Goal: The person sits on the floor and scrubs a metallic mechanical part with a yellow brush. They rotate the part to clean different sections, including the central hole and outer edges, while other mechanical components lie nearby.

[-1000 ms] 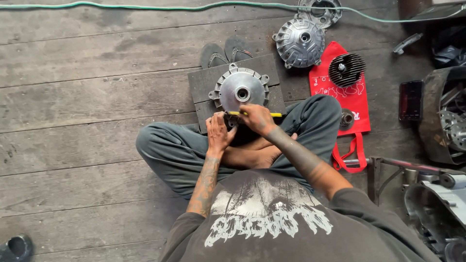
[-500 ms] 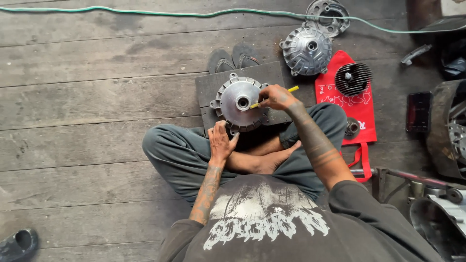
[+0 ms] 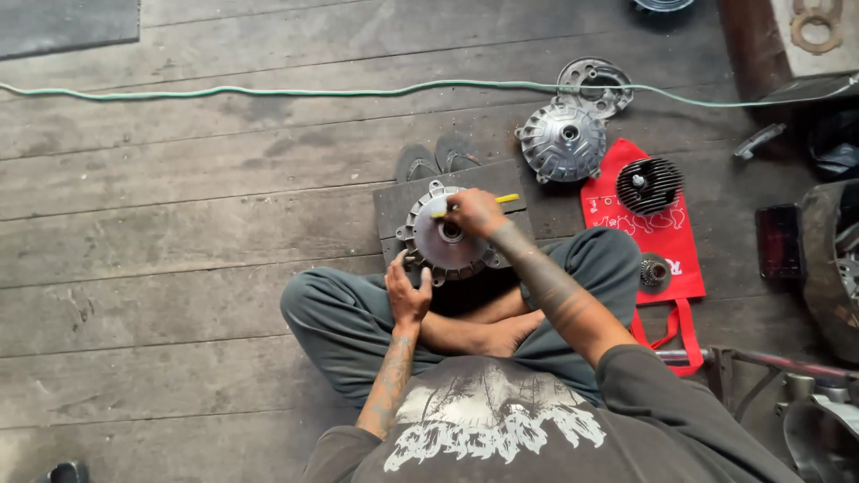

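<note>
Just above frame centre, the cast-metal hub (image 3: 445,240) sits on a dark board (image 3: 394,201), looking heavy and rigid, best gripped by its lugged rim, where the left hand (image 3: 405,291) steadies it while the right hand (image 3: 474,211) stays clamped around a yellow tool (image 3: 506,199).

Floor (image 3: 179,268): worn grey wooden planks, laid horizontally across the view, with dark stains and visible seams. A green cable (image 3: 268,90) runs across the boards from left to right. A dark mat (image 3: 67,22) lies at the upper left corner. A red cloth bag (image 3: 658,233) lies flat on the boards at right. Dark machine housings (image 3: 828,259) stand along the right edge. Lighting is even and diffuse.
</note>
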